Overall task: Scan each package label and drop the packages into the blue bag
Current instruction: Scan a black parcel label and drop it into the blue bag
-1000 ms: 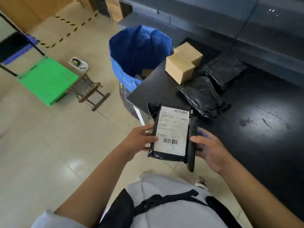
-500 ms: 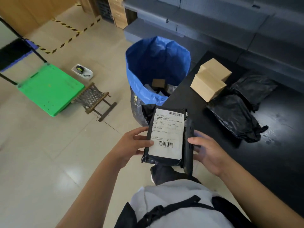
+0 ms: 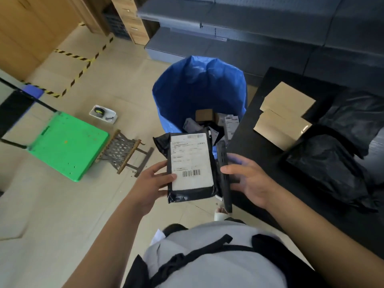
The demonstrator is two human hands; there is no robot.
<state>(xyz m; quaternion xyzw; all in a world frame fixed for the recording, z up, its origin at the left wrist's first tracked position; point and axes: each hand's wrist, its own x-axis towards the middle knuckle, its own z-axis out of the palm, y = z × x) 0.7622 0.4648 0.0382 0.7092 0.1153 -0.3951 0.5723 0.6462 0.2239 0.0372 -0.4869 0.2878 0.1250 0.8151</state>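
1. Holding the black package by its left long edge, the left hand has its thumb pressed on the white label beside the barcode, with the other fingers curled behind the package.
2. The right hand grasps a dark handheld scanner, edge-on to the camera and standing just beside the package's right edge; thumb in front, fingers wrapped behind it.
3. The package's long axis runs away from the person, its far end pointing toward the blue bag, which stands open on the floor straight ahead and already holds several parcels.
4. The left hand alone carries the package, so I judge the drop will be its job: a short reach forward over the bag's near rim, then letting go.
5. Whether the scan has registered cannot be told from this view.
6. Two cardboard boxes and black poly bags wait on the dark surface to the right.
7. Compared with half a second ago, the grips are the same, but the package and scanner now sit closer to the bag's mouth, and more of the bag's contents show.
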